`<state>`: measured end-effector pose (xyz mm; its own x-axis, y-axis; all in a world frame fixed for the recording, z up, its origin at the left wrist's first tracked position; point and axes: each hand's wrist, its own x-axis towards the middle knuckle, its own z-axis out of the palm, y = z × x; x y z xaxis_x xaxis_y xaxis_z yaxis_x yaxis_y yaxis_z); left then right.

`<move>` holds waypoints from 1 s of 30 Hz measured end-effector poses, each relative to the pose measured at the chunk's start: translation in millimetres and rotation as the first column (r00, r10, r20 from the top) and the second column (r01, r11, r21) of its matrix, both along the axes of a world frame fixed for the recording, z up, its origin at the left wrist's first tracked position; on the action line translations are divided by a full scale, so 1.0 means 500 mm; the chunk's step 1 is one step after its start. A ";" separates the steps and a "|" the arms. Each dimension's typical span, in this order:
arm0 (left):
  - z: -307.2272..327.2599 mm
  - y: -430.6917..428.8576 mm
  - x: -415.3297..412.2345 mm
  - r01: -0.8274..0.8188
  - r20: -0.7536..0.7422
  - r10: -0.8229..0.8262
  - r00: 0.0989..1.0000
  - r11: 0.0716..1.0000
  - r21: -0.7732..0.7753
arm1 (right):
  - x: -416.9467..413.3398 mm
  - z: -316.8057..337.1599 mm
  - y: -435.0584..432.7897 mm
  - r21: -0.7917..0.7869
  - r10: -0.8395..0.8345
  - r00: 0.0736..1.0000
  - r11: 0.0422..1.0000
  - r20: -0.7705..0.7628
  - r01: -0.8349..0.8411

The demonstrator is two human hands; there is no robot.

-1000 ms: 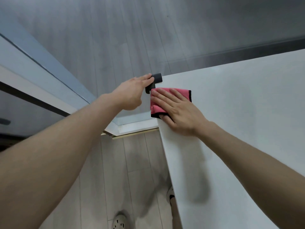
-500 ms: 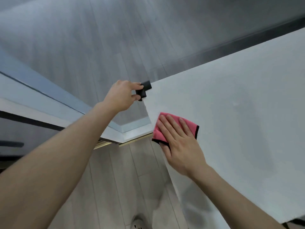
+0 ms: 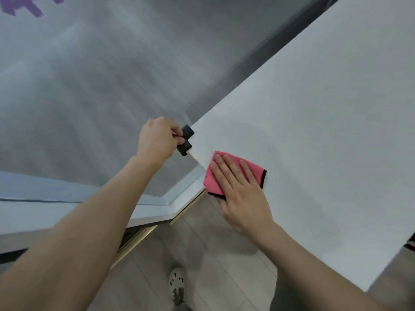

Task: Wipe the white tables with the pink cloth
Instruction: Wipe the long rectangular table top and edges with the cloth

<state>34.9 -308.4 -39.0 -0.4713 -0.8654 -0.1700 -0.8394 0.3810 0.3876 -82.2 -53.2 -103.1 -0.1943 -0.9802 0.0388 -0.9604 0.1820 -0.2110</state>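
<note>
1. Nearest me I see a pale perforated shoe (image 3: 177, 279) on the light grey plank floor (image 3: 143, 286), below the table's near edge.
2. My right hand (image 3: 241, 189) lies flat on the folded pink cloth with black trim (image 3: 226, 173), fingers (image 3: 224, 170) spread a little and stretched straight, pressing the cloth down rather than gripping it.
3. The cloth sits on the smooth white table (image 3: 314, 142), right at its left edge, with one corner reaching that edge.
4. Farther along that edge, my left hand (image 3: 157, 139) is curled around the black rubber corner guard (image 3: 186, 140) on the table's far-left corner, fingers closed on it.
5. Beyond it I see a grey frosted glass wall (image 3: 89, 75) with a purple mark (image 3: 29, 5) at the top left.
</note>
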 end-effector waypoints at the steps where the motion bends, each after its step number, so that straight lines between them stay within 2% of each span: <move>1: -0.003 0.004 0.000 0.033 -0.008 -0.033 0.999 0.999 -0.029 | 0.003 -0.001 0.054 -0.007 -0.076 0.997 0.997 -0.010 0.076; 4: -0.011 0.028 0.016 0.195 0.058 -0.189 0.980 0.972 -0.129 | 0.054 0.010 0.122 0.039 -0.356 0.933 0.933 -0.051 0.359; 6: -0.018 0.045 0.033 0.316 0.121 -0.300 0.946 0.939 -0.139 | 0.103 0.016 0.038 0.049 -0.493 0.869 0.868 -0.046 0.495; 10: -0.044 0.032 0.065 0.554 0.067 -0.552 0.831 0.813 -0.176 | 0.145 0.021 -0.193 0.011 -0.487 0.872 0.873 0.046 0.487; 12: -0.057 0.021 0.067 0.591 0.043 -0.599 0.800 0.773 -0.230 | 0.128 0.008 -0.168 -0.045 -0.461 0.887 0.887 -0.004 0.460; 14: -0.069 0.026 0.068 0.588 0.064 -0.593 0.803 0.768 -0.254 | 0.110 -0.007 -0.033 -0.079 -0.507 0.859 0.861 -0.069 0.502; 15: -0.072 0.031 0.067 0.593 0.080 -0.595 0.800 0.762 -0.259 | 0.099 -0.011 0.055 -0.108 -0.587 0.804 0.809 -0.090 0.578; 17: -0.070 0.042 0.064 0.604 0.102 -0.601 0.793 0.754 -0.258 | 0.097 -0.009 0.206 -0.103 -0.776 0.626 0.631 -0.081 0.769; 19: -0.068 0.052 0.057 0.599 0.125 -0.587 0.800 0.763 -0.243 | 0.107 0.002 0.215 -0.096 -0.911 0.406 0.411 -0.071 0.906; 20: -0.070 0.055 0.053 0.594 0.141 -0.577 0.804 0.771 -0.230 | 0.112 0.005 0.159 -0.104 -0.933 0.356 0.360 -0.054 0.927; 21: -0.072 0.056 0.050 0.593 0.156 -0.572 0.805 0.775 -0.220 | 0.118 0.013 0.083 -0.106 -0.924 0.382 0.383 -0.026 0.918; 23: -0.075 0.050 0.043 0.606 0.200 -0.573 0.795 0.766 -0.214 | 0.123 0.030 -0.070 -0.089 -0.824 0.566 0.562 0.037 0.823; 25: -0.073 0.040 0.042 0.622 0.270 -0.566 0.779 0.752 -0.217 | 0.111 0.036 -0.134 -0.038 -0.721 0.687 0.686 0.091 0.726; 28: -0.057 0.050 0.031 0.686 0.344 -0.597 0.725 0.672 -0.278 | 0.089 0.024 -0.003 -0.066 -0.705 0.701 0.698 0.111 0.713; 30: -0.040 0.096 0.007 0.743 0.336 -0.663 0.669 0.591 -0.314 | 0.067 0.023 0.150 -0.063 -0.799 0.597 0.594 0.073 0.802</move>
<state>38.3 -260.6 -58.8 -0.9601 -0.2770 -0.0378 -0.2746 0.9598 -0.0571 -48.6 21.9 -91.6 -0.9020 -0.4230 0.0864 -0.4288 0.8550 -0.2917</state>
